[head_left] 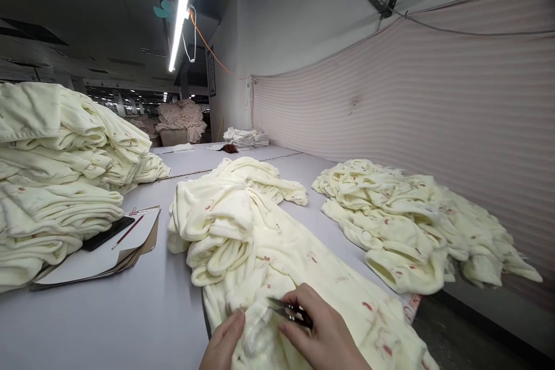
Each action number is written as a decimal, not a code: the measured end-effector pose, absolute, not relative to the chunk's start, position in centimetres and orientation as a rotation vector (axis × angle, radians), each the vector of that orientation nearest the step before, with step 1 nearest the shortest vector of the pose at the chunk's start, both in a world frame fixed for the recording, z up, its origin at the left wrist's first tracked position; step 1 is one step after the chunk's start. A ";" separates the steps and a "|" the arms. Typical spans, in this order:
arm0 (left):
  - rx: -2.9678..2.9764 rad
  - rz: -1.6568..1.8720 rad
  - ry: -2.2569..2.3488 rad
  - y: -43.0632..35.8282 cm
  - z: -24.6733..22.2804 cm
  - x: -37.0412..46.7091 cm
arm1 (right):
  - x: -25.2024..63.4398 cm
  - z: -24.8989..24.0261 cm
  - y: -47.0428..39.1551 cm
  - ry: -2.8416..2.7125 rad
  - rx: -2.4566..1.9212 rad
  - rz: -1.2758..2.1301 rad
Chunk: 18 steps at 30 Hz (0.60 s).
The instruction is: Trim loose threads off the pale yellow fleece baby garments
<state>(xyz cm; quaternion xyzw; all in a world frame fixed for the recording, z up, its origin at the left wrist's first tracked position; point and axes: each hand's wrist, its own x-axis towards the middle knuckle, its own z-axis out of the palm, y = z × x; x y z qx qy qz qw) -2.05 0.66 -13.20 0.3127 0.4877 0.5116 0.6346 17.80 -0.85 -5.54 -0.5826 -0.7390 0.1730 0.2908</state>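
Note:
Pale yellow fleece fabric [295, 243] with small red prints lies across the table in front of me, bunched into folds at its left. My left hand [224, 342] pinches an edge of this fabric near the bottom of the view. In my right hand [318, 324] are small dark thread snips [291, 312], their blades apart and pointing left over the fabric, close to my left fingertips.
Tall stacks of pale yellow fabric [65, 185] stand at the left, beside papers [104, 248], a red pencil [127, 232] and a dark flat object [107, 233]. A loose fabric heap [399, 219] lies right. White folded cloths [245, 137] sit at the far end.

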 end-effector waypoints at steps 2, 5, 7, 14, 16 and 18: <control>0.717 1.154 1.056 0.8 -13.0 -1.9 | 17.7 -5.6 -1.5 -2.093 -1.445 0.419; 0.763 1.107 0.931 0.9 -12.3 -1.3 | 17.4 -5.8 -1.8 -2.162 -1.436 0.291; 0.771 1.063 0.831 0.7 -11.8 -1.0 | 17.1 -5.9 -1.7 -2.132 -1.471 0.291; 0.701 1.102 0.861 0.5 -11.1 -1.0 | 17.0 -5.7 -1.9 -2.165 -1.389 0.349; 0.630 1.194 0.865 0.9 -10.1 -2.4 | 18.2 -5.6 -2.1 -2.025 -1.420 0.470; 0.528 1.388 0.899 1.7 -8.8 -5.0 | 20.3 -5.6 -2.3 -1.839 -1.460 0.629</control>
